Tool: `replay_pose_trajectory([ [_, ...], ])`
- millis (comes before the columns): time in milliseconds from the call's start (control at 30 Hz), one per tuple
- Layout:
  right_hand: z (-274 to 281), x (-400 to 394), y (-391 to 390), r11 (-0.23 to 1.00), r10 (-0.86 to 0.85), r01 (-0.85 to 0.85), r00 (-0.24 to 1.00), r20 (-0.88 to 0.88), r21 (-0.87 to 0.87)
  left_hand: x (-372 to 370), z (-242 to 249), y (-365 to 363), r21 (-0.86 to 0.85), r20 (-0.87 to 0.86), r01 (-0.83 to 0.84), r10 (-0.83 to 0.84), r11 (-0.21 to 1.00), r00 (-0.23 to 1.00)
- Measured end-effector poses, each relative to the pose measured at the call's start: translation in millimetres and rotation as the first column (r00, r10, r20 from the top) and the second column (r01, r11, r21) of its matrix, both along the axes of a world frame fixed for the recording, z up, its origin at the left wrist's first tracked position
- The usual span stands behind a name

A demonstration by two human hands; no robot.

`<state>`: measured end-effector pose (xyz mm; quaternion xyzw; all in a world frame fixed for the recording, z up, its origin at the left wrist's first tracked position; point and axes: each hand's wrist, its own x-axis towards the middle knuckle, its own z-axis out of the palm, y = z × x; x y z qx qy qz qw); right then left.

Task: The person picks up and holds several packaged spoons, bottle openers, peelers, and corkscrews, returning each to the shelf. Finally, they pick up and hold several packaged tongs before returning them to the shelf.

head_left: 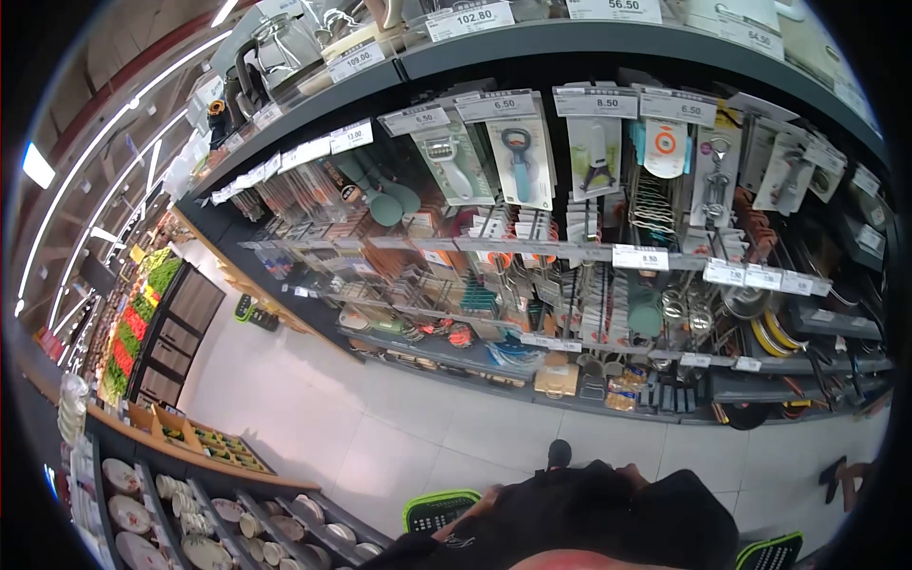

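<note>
My left hand (pixel 486 500) shows low in the head view, beside my black clothing. Just left of it is a black basket with a green rim (pixel 442 508); whether the hand grips it is hidden. My right hand (pixel 631 473) shows only in part at the upper edge of the black clothing (pixel 579 508), and its fingers are too small and covered to read. Both hands are well below and apart from the shelf goods. Ahead hang a blue-handled peeler on a card (pixel 520 163), a white-handled tool (pixel 450 169) and green spoon-like utensils (pixel 385 207).
A dark shelf unit (pixel 608 38) with price tags curves across the front. Bowls and plates (pixel 128 513) fill a rack at lower left. A produce stand (pixel 133 328) is farther left. Another basket (pixel 769 553) and a person's foot (pixel 833 479) are at right. Tiled floor (pixel 380 418) lies between.
</note>
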<state>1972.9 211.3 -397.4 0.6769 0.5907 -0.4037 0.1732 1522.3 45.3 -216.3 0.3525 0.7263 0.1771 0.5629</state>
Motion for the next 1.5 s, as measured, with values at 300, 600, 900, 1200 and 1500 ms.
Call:
replay_pose_trajectory([
  [300,-7.5,-22.6,42.8,0.949,0.001,0.112,0.934,-0.357,0.296,-95.1,-7.4,83.4,-0.342,-0.273,0.58,-0.668,0.74,0.692],
  [600,-1.3,-6.9,37.2,0.966,-0.126,0.175,0.962,-0.242,0.191,10.7,51.5,198.6,0.101,-0.513,0.205,-0.126,0.973,0.849],
  [900,151.0,-48.3,78.1,0.909,-0.283,0.351,0.915,-0.287,0.224,25.8,43.2,207.7,0.08,-0.477,0.521,-0.426,0.85,0.769],
  [1200,247.4,-91.9,154.1,0.891,-0.386,0.447,0.663,-0.642,-0.074,-32.5,24.3,200.2,0.196,-0.304,0.35,-0.282,0.916,0.91],
  [1500,391.0,-167.3,245.3,0.788,0.088,0.462,0.571,-0.816,0.408,-37.6,18.6,185.6,0.232,-0.363,0.351,-0.254,0.907,0.896],
])
